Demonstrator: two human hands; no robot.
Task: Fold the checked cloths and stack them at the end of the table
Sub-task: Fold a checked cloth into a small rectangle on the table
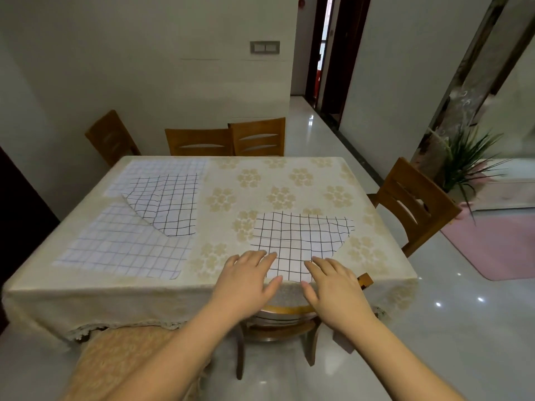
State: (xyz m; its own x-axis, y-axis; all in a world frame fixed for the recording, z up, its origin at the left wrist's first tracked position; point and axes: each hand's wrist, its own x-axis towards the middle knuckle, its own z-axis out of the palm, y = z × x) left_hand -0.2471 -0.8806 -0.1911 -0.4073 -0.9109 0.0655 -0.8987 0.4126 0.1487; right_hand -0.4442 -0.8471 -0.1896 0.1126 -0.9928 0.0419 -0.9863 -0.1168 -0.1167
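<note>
A white cloth with a black check (pixel 301 241) lies flat at the near right of the table (pixel 289 180). My left hand (pixel 246 282) rests with straight fingers on its near left corner. My right hand (pixel 333 287) lies flat on its near edge, fingers spread. Another black-checked cloth (pixel 170 204) lies at the left, overlapping two pale blue-checked cloths, one nearer (pixel 121 244) and one at the far left corner (pixel 162 169).
The table wears a cream flowered tablecloth. Wooden chairs stand at the far side (pixel 225 140), at the right (pixel 417 204) and tucked under the near edge (pixel 278 322). A cushioned seat (pixel 121 360) is at the near left. A potted plant (pixel 469 157) stands right.
</note>
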